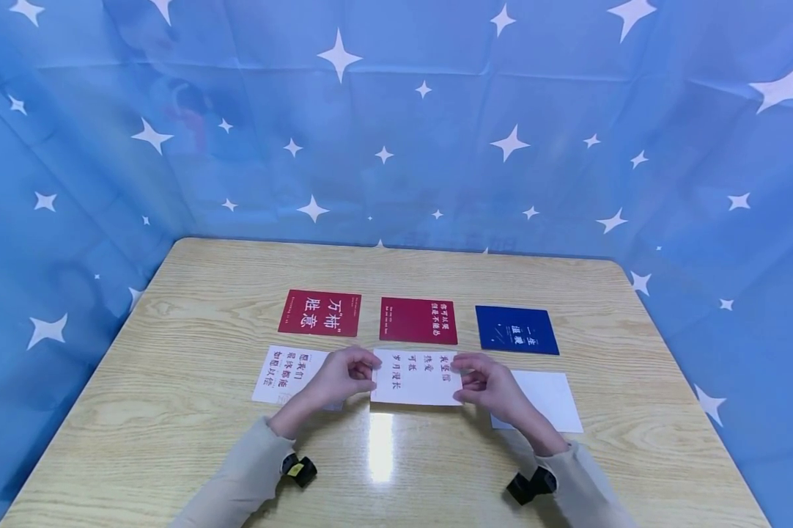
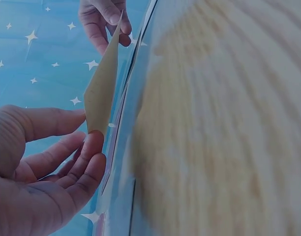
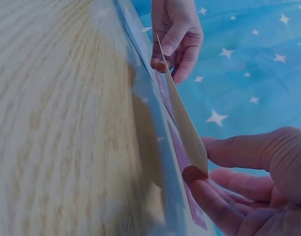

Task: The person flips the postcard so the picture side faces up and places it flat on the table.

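Note:
A white card [image 1: 416, 378] with dark Chinese characters is held up over the table by both hands. My left hand [image 1: 344, 375] pinches its left edge between thumb and fingers. At the opposite edge, my right hand [image 1: 495, 385] pinches it the same way. Seen nearly edge-on in the left wrist view, the card [image 2: 101, 88] stands above the tabletop, and in the right wrist view the card [image 3: 185, 128] is gripped at both ends. Behind my left hand lies a white printed card [image 1: 281, 374], partly covered. Under my right forearm lies a blank white card [image 1: 551, 400], also partly covered.
Farther back on the wooden table [image 1: 172, 381] lie a red card [image 1: 320, 314] at the left, another red card [image 1: 410, 323] in the middle and a blue card [image 1: 515, 330] at the right. A blue star-patterned cloth [image 1: 383, 110] hangs behind the table.

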Available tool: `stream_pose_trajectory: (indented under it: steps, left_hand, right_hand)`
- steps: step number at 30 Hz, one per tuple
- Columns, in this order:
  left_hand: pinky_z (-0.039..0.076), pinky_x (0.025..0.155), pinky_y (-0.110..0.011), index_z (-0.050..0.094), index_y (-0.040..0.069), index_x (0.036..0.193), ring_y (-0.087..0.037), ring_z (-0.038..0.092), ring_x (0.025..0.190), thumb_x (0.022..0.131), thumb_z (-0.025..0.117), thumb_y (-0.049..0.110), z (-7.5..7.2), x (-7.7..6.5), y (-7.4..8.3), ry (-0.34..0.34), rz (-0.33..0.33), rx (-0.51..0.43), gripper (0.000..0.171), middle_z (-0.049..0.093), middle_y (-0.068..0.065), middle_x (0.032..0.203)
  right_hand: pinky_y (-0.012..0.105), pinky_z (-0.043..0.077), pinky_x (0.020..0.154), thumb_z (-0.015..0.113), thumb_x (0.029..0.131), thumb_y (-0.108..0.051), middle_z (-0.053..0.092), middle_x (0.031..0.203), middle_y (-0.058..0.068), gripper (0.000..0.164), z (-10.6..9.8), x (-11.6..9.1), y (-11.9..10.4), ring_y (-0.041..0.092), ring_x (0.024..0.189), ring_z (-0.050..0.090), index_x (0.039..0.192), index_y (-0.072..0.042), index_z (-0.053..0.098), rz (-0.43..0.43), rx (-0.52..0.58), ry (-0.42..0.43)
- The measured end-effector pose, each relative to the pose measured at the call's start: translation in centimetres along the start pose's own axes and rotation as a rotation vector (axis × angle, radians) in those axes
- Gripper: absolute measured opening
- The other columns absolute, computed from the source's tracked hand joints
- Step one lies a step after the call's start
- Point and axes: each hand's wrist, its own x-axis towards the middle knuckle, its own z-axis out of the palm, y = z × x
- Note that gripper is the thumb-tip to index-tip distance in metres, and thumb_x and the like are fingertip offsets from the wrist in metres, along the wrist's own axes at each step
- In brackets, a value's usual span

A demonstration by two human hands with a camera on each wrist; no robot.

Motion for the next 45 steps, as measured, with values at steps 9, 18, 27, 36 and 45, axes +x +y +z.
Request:
stream_pose_trajectory:
  steps: [9, 18, 27, 36, 45]
  left_hand:
    - [0.051, 0.07, -0.022, 0.064, -0.01, 0.102, -0.016, 0.058, 0.078, 0.075, 0.069, -0.008, 0.4, 0.5, -2.4, -0.017, -0.009, 0.015, 0.028, 0.06, -0.016, 0.093]
    - [0.049, 0.066, -0.02, 0.066, -0.008, 0.101, -0.014, 0.057, 0.075, 0.08, 0.067, -0.001, 0.5, 0.7, -2.7, -0.026, -0.033, 0.05, 0.022, 0.064, -0.012, 0.09]
    - [0.048, 0.051, -0.022, 0.066, -0.011, 0.099, -0.02, 0.059, 0.062, 0.086, 0.062, 0.002, 0.4, 1.0, -2.1, -0.057, -0.056, 0.069, 0.018, 0.066, -0.012, 0.08]
    - [0.049, 0.049, -0.025, 0.065, -0.012, 0.099, -0.026, 0.06, 0.059, 0.088, 0.06, 0.002, 0.5, 1.2, -2.0, -0.068, -0.07, 0.068, 0.019, 0.066, -0.015, 0.076]
    - [0.048, 0.055, -0.023, 0.068, -0.006, 0.1, -0.014, 0.057, 0.065, 0.087, 0.062, 0.008, 0.8, 1.6, -1.6, -0.009, -0.096, 0.104, 0.019, 0.067, -0.008, 0.084]
  right_hand:
    - [0.025, 0.053, 0.072, 0.075, 0.072, 0.004, 0.052, 0.121, 0.028, 0.039, 0.1, 0.0, 0.4, 0.027, 0.085, 0.063, 0.108, 0.009, 0.063, -0.028, -0.025, -0.029]
    - [0.022, 0.052, 0.067, 0.075, 0.07, 0.007, 0.053, 0.12, 0.028, 0.039, 0.3, 0.0, 0.7, 0.022, 0.079, 0.061, 0.107, 0.01, 0.063, -0.024, -0.053, -0.063]
    - [0.021, 0.048, 0.057, 0.074, 0.07, 0.007, 0.054, 0.12, 0.026, 0.039, 0.5, 0.2, 0.4, 0.011, 0.069, 0.056, 0.107, 0.011, 0.063, 0.012, -0.119, -0.083]
    - [0.021, 0.045, 0.052, 0.075, 0.07, 0.006, 0.055, 0.119, 0.024, 0.034, 0.4, 0.1, 0.2, 0.008, 0.063, 0.051, 0.103, 0.008, 0.065, 0.0, -0.185, -0.082]
    - [0.023, 0.05, 0.059, 0.074, 0.073, 0.005, 0.061, 0.105, 0.019, 0.035, -0.7, 0.0, 0.6, 0.013, 0.07, 0.058, 0.106, 0.004, 0.063, -0.046, -0.153, -0.018]
